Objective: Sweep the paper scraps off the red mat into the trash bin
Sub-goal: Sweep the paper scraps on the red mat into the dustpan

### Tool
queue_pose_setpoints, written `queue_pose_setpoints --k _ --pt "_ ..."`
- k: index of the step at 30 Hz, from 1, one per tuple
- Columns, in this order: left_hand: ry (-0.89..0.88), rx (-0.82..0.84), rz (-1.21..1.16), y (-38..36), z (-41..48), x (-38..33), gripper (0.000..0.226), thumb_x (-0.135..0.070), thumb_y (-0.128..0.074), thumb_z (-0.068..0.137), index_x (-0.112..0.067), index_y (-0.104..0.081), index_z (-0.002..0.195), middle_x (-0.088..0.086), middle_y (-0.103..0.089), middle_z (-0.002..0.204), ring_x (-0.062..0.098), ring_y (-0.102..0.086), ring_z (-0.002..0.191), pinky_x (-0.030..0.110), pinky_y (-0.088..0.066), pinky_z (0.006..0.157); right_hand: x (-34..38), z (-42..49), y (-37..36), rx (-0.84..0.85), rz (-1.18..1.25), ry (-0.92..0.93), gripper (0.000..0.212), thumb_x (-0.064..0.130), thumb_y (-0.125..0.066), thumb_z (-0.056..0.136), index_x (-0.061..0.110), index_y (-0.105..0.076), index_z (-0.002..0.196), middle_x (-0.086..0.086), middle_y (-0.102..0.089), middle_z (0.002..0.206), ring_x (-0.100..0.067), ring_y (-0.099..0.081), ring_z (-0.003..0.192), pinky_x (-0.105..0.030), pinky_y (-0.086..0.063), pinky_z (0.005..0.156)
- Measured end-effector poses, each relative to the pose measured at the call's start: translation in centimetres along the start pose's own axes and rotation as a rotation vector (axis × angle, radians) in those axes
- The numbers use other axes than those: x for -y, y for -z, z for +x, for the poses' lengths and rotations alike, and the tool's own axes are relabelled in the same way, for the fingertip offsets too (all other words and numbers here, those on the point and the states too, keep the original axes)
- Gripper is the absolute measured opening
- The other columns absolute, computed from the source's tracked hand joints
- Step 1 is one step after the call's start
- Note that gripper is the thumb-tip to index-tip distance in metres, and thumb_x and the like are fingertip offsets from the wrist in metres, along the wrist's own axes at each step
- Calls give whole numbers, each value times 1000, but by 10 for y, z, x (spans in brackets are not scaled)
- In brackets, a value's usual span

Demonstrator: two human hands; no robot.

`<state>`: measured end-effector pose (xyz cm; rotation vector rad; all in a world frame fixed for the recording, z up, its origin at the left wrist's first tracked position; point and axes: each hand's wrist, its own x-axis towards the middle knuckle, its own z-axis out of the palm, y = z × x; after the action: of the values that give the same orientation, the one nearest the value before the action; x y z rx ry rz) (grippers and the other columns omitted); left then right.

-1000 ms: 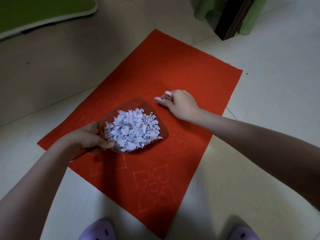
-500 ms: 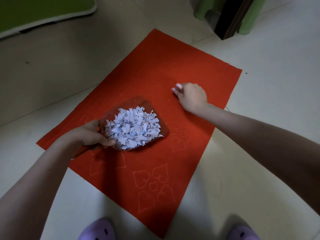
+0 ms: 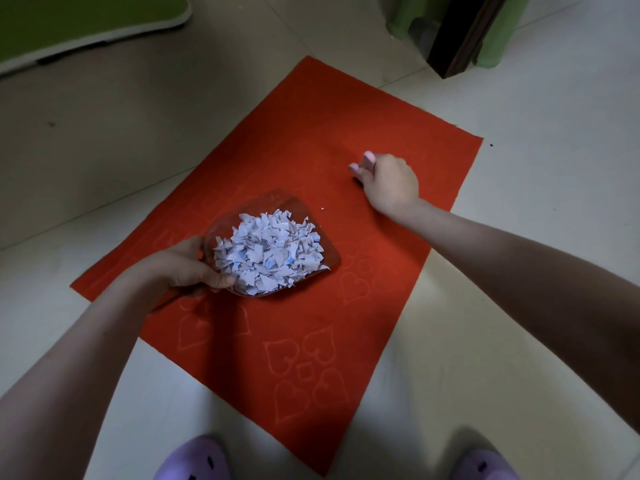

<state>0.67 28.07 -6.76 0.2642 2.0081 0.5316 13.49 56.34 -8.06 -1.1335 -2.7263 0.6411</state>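
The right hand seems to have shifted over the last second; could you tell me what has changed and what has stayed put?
The right hand moved up the red mat, away from the clear scoop, fingers curled and touching the mat. One tiny scrap now lies exposed between them. The left hand kept its grip on the scoop, and the paper scraps stayed heaped in it. The mat did not move.

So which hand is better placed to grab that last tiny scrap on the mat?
The right hand: it is free, fingers on the red mat near the scrap, while the left hand holds the loaded scoop.
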Motion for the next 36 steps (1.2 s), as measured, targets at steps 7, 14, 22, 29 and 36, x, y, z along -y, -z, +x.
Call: queue_pose_setpoints --k 7,14,22,29,36 --pt "5 -17 14 -3 -1 -3 52 -4 -81 70 -12 -44 105 7 -59 77 17 -54 60 26 -47 47 25 -42 -13 237 155 243 23 30 -53 95 16 -71 100 -7 -73 91 -26 -67 83 -36 -52 74" --pt "-15 -13 -35 -3 -1 0 44 0 -81 69 -17 -46 90 13 -62 72 22 -56 54 28 -46 47 1 -21 8 -8 116 156 26 28 -50 95 16 -71 103 -10 -71 90 -28 -62 76 -26 -34 63" --pt "-7 2 -11 -1 -8 -4 81 -23 -85 36 -10 -49 108 8 -66 65 17 -55 50 27 -47 47 17 -35 -17 151 42 182 35 42 -47 97 13 -65 88 -4 -61 72 -32 -64 75 -34 -45 61" --pt "0 -11 -77 1 -6 6 71 -3 -85 65 -11 -43 122 14 -61 84 19 -63 54 27 -49 48 12 -32 5 12 163 177 31 28 -47 97 12 -72 104 -12 -70 80 -24 -55 64 -27 -39 61" --pt "-15 -44 -95 8 -14 15 45 4 -80 69 -14 -51 100 7 -64 66 14 -57 47 24 -44 42 -24 8 17 -133 6 -94 33 40 -47 97 12 -59 84 -13 -66 83 -35 -64 81 -34 -42 61"
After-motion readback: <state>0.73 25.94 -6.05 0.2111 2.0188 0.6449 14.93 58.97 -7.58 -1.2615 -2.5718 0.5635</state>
